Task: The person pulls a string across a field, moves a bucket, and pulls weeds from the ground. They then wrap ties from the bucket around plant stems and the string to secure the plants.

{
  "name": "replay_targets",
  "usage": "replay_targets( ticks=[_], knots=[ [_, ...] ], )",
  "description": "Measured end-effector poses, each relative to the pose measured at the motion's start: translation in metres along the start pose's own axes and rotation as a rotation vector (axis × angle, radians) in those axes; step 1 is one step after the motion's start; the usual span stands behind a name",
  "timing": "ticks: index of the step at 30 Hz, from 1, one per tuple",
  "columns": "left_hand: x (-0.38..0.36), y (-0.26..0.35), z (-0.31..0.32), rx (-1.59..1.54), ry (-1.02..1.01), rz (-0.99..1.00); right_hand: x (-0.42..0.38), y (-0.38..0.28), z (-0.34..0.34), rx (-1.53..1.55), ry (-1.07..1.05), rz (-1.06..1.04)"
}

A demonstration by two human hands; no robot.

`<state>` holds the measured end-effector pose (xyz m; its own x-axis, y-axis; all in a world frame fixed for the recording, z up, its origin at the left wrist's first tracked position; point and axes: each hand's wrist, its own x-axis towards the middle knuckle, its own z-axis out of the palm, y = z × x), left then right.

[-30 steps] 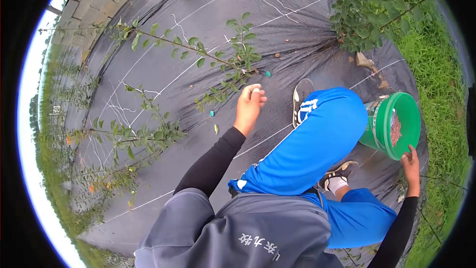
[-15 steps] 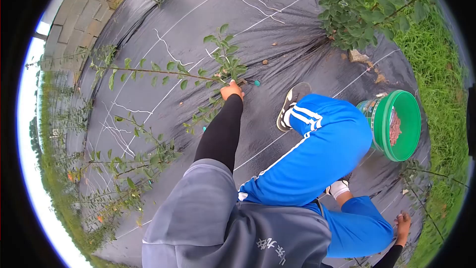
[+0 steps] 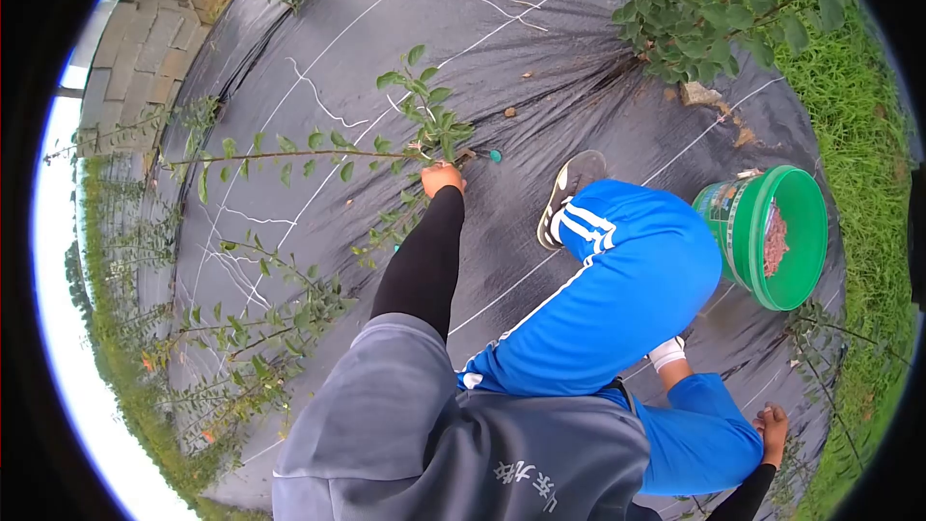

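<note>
My left hand [image 3: 442, 177] is closed at the base of a small leafy plant [image 3: 436, 125], low over the black ground sheet [image 3: 502, 275]; what its fingers hold is hidden. A long thin branch [image 3: 318, 152] stretches left from the plant, and a small teal piece [image 3: 495, 155] lies just right of it. Beside my bent leg in blue trousers [image 3: 627, 280], my right hand [image 3: 772, 427] has its fingers curled; anything inside them is too small to tell.
A green bucket [image 3: 791, 236] with reddish-brown contents stands at the right. Leafy bushes [image 3: 709, 5] rise at the upper right, with grass [image 3: 854, 145] along the edge. More branches [image 3: 256, 342] spread at the lower left. White strings [image 3: 328, 101] lie on the sheet.
The view has shifted slightly. My left hand has moved a little down from the plant's leaves but is still at its base. My right hand's fingers look more curled.
</note>
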<state>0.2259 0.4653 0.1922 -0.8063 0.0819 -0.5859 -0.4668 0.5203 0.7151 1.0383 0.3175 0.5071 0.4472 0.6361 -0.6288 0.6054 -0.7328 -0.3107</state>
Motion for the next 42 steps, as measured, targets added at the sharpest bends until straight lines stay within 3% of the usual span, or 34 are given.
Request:
replay_targets(
  ticks=[6, 10, 13, 15, 17, 18, 20, 22, 27, 30, 33, 34, 35, 37, 42],
  knots=[
    [-0.067, 0.018, -0.022, -0.139, -0.257, 0.042, 0.004, 0.008, -0.007, 0.048, -0.009, 0.001],
    [-0.056, 0.034, -0.045, -0.093, -0.385, 0.016, 0.011, 0.037, -0.014, 0.094, -0.022, -0.006],
    [-0.04, 0.072, -0.055, -0.037, -0.369, 0.209, 0.016, 0.056, -0.017, 0.086, -0.067, -0.042],
    [-0.016, 0.097, -0.053, 0.154, -0.358, 0.385, 0.017, 0.066, -0.015, 0.073, -0.136, -0.045],
    [-0.003, 0.125, -0.052, 0.253, -0.392, 0.411, 0.014, 0.061, -0.006, 0.159, -0.093, 0.016],
    [0.05, 0.122, -0.051, 0.525, -0.373, 0.588, 0.012, 0.054, -0.003, 0.237, -0.044, 0.061],
    [0.022, 0.156, -0.049, 1.313, -0.026, 0.966, 0.014, 0.059, -0.007, 0.244, -0.123, 0.058],
    [0.022, 0.167, -0.048, 1.514, -0.083, 0.925, 0.012, 0.052, -0.001, 0.298, -0.033, 0.041],
    [0.064, 0.161, -0.044, 2.062, -0.25, 0.89, 0.004, 0.043, -0.002, 0.389, -0.088, 0.056],
    [0.044, 0.162, -0.039, 2.069, -0.305, 0.74, -0.007, 0.029, 0.002, 0.294, -0.045, 0.072],
    [0.055, 0.15, -0.036, 2.022, -0.31, 0.726, -0.015, 0.009, 0.01, 0.28, 0.011, 0.1],
    [0.094, 0.138, -0.036, 2.021, -0.315, 0.725, -0.017, 0.006, 0.012, 0.283, 0.032, 0.115],
    [0.157, 0.121, -0.033, 2.091, -0.454, 0.762, -0.018, 0.002, 0.012, 0.285, 0.055, 0.13],
    [0.119, 0.137, -0.028, 2.084, -0.563, 0.556, -0.02, -0.005, 0.013, 0.29, 0.042, 0.135],
    [0.09, 0.141, -0.026, 2.031, -0.519, 0.486, -0.006, 0.018, -0.001, 0.36, -0.128, 0.134]
  ],
)
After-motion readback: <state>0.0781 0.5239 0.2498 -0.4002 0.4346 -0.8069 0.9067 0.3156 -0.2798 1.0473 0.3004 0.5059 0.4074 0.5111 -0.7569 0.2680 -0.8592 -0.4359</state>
